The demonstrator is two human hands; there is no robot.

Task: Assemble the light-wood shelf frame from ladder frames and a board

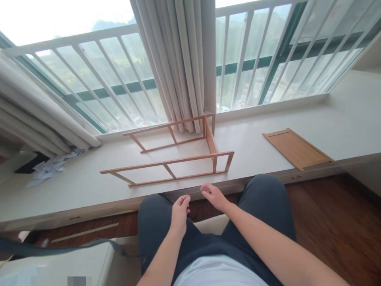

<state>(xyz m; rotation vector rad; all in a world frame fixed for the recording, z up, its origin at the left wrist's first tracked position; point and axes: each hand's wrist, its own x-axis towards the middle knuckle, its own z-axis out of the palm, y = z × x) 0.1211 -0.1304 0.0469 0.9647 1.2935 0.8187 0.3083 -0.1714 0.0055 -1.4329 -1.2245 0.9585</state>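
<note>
My left hand [179, 214] is above my left thigh, its fingers curled and the thumb pressed to them. Close by, my right hand [216, 197] hangs between my knees with its fingers bent inward and thumb near the fingertips. Anything inside either hand is too small or hidden to make out. Just beyond them a wooden frame [166, 163] lies on the white window ledge [247, 147]. It has two ladder-like sides joined at the right end by a wooden crosspiece [210, 135]. Neither hand touches it.
Farther right on the ledge lies a flat wooden panel [297, 147]. A grey curtain [181, 59] hangs behind the frame, before barred windows. Crumpled papers [49, 169] lie at the left. A white surface [59, 262] and a dark strap [59, 248] are at lower left.
</note>
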